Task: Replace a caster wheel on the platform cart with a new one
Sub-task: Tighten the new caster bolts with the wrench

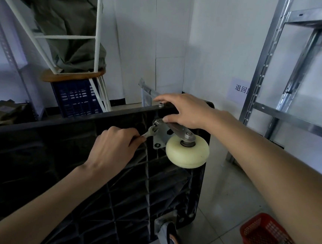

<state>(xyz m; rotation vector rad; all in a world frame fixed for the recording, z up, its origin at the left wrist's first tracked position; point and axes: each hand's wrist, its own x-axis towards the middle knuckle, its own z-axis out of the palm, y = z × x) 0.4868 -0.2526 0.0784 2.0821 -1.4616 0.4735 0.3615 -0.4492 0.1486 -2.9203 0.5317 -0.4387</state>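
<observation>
Black ribbed plastic platform cart point(77, 169) stands on edge, underside facing person. Left hand point(114, 148) curled around small silver metal wrench point(151, 131), its head set on bolt at upper corner of grey steel caster plate point(161, 139). Cream plastic caster wheel point(187, 152) just right of that grip. Right hand point(185, 110) over cart's top edge, thumb pressing near bolt; fingers apparently curled on rim, partly hidden. Worn orange-rimmed caster point(170, 242) below; red mesh basket point(268, 242) far right.
</observation>
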